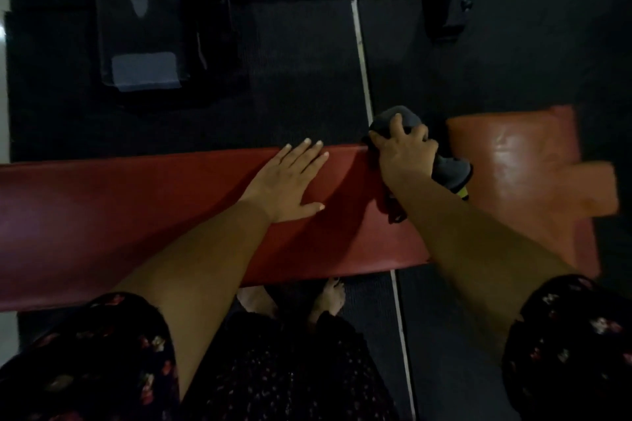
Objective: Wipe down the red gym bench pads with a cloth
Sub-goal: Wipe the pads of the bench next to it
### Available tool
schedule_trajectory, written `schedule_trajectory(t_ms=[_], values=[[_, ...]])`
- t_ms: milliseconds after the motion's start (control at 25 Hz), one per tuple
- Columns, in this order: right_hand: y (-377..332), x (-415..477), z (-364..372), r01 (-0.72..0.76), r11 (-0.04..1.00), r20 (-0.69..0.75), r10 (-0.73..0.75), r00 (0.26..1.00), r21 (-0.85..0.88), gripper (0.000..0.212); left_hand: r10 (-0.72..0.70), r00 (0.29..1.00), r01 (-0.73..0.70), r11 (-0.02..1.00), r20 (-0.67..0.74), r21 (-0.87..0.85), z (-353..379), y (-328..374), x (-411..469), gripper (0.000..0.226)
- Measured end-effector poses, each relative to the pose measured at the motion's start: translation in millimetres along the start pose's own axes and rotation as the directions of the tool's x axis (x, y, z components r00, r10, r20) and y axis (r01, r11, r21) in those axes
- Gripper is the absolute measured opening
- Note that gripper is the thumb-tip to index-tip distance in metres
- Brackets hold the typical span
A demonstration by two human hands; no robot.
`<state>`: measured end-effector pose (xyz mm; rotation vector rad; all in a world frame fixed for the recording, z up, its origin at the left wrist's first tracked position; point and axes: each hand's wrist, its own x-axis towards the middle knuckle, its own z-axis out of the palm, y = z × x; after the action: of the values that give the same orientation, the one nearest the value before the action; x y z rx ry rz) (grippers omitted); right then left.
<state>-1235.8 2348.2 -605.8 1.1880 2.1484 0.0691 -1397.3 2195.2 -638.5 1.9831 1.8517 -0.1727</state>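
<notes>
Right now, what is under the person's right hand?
A bunched dark grey cloth, gripped by the right hand at the right end of the long red pad. The pad surface beneath the cloth is covered and cannot be seen.

Short black sleeves point(578, 335) and dress point(280, 372) with small red-and-white flowers; 2 bare forearms point(191, 277), 2 bare feet point(326, 299)

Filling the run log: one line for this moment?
left hand: flat on long red pad | right hand: grips grey cloth at pad end

Long pad point(119, 208) cropped at left; short pad's point(513, 161) right edge blurred.
</notes>
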Motion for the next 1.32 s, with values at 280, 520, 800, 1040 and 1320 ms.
schedule_trajectory(t_ms=[280, 520, 800, 1040, 1320], values=[[27.3, 4.5, 10.9, -0.188, 0.862, 0.198, 0.105, 0.975, 0.471, 0.069, 0.150, 0.988, -0.155, 0.980, 0.048, 0.122, 1.9, 68.9, 33.1, 0.091], [44.2, -1.3, 22.7, -0.222, 0.735, 0.231, 0.091, 0.969, 0.641, 0.077, 0.105, 0.994, -0.109, 0.984, 0.041, 0.139, 10.4, 75.4, 32.6, 0.089], [77.0, -66.9, 84.5, -0.203, 0.666, 0.284, -0.014, 0.959, 0.718, 0.079, 0.086, 0.996, -0.085, 0.981, -0.001, 0.176, 17.7, 61.3, 11.5, 0.084], [81.8, -138.9, 133.8, -0.142, 0.719, 0.258, -0.053, 0.965, 0.680, 0.078, 0.306, 0.949, -0.314, 0.922, 0.069, 0.227, 19.1, 85.9, 22.2, 0.076], [106.8, -102.3, 134.0, -0.123, 0.526, 0.155, -0.016, 0.988, 0.841, 0.076, 0.229, 0.972, -0.234, 0.952, 0.049, 0.197, 24.4, 104.6, 19.5, 0.074]])
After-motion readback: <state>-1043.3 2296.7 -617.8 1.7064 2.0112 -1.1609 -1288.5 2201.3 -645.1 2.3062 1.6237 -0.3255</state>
